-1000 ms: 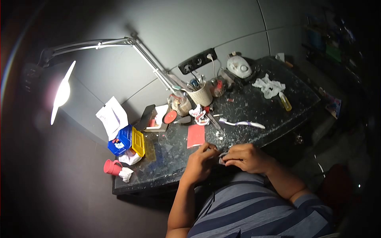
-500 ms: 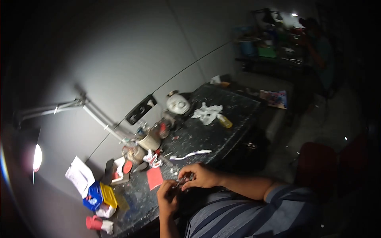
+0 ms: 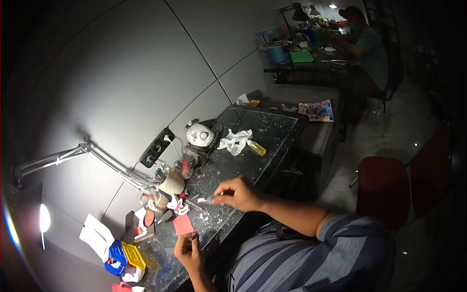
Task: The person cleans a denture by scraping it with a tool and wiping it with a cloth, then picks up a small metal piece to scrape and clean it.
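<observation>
My right hand point(image 3: 239, 193) is closed in a pinch above the table, at the place where the white toothbrush lay. A blurred whitish end of the toothbrush point(image 3: 204, 200) shows at its fingertips; the remainder is hidden. Lower down, near the table's front edge, my left hand point(image 3: 190, 254) has its thumb and fingers pressed together around something small that I cannot make out. Just beyond it lies a square of red paper point(image 3: 183, 225). A thin grey flat tool point(image 3: 195, 205) and whitish crumbs lie between the hands.
A woven cup of tools point(image 3: 172, 182), a white rounded device point(image 3: 199, 135), crumpled tissue point(image 3: 235, 141) and a yellow bottle point(image 3: 257, 148) stand or lie along the black table. Blue-yellow boxes point(image 3: 132, 255) are at left. Another person point(image 3: 372, 51) sits at a far bench; a red chair point(image 3: 382, 190) stands right.
My hands were together over a small item and have come apart. The right moved outward over the toothbrush; the left stayed nearer me, still pinched. The camera view shifted slightly.
</observation>
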### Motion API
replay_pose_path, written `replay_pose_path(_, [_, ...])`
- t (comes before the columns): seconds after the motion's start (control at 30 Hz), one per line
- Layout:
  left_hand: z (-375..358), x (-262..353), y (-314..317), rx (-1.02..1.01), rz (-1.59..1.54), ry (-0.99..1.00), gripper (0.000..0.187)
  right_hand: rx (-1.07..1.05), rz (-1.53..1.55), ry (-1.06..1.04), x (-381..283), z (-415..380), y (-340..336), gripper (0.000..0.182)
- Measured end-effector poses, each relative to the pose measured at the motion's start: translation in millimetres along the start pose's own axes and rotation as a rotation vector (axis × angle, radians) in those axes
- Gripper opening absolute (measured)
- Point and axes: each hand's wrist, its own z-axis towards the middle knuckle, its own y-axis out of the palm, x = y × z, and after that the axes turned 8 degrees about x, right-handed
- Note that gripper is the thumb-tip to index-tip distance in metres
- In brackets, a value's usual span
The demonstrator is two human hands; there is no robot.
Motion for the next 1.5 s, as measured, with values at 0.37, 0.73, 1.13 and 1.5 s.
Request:
replay_pose_path(0.37, [-1.4, -5.9, -12.2, 0.181, 0.180, 0.046, 0.032, 0.403, -0.071, 0.056, 73.5, 24.2, -40.5, 0.018])
replay_pose_path(0.73, [-1.5, -4.6, -10.1, 0.306, 0.068, -0.025, 0.022, 0.328, -0.178, 0.080, 92.2, 23.3, -40.7, 0.013])
replay_pose_path(1.13, [-1.5, -10.9, -16.4, 0.298, 0.093, -0.028, 0.024, 0.108, -0.549, -0.080, 60.3, 103.0, -37.1, 0.017])
replay_pose_path(1.5, [33.1, 7.7, -23.7, 0.321, 0.326, 0.142, 0.025, -0.570, -0.902, -0.054, 22.1, 149.2, 57.5, 0.025])
